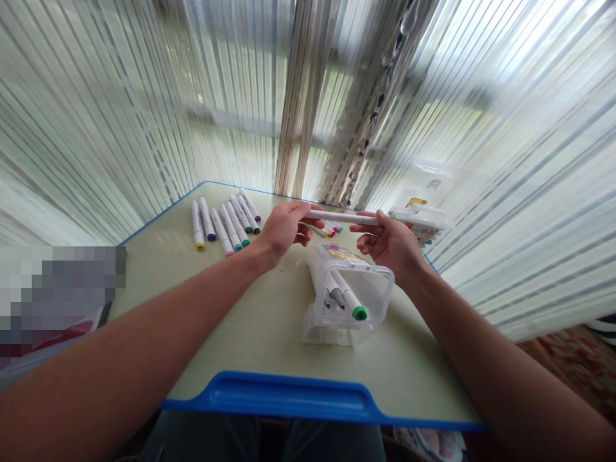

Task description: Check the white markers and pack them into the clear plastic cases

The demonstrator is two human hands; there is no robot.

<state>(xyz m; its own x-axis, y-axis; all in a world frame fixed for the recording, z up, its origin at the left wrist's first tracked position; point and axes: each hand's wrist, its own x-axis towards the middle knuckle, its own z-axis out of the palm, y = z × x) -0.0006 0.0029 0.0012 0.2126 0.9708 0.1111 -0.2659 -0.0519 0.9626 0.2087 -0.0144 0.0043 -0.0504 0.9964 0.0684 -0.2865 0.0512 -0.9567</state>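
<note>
A white marker [342,218] is held level above the table, stretched between both hands. My left hand [285,230] pinches its left end between thumb and fingers. At the other end, my right hand [392,242] grips it the same way, near a pale green tip. Below them a clear plastic case [389,289] lies on its side, its open mouth facing me. Inside it are a few markers, one with a green cap end [359,313]. Behind the hands, several more markers [332,229] with yellow, red and teal ends are partly hidden.
Several white markers [235,221] with coloured ends lie in a loose row at the table's back left. A second clear case [423,221] stands at the back right. The table's front edge has a blue pen tray [293,394]. Curtains [231,96] hang directly behind the table.
</note>
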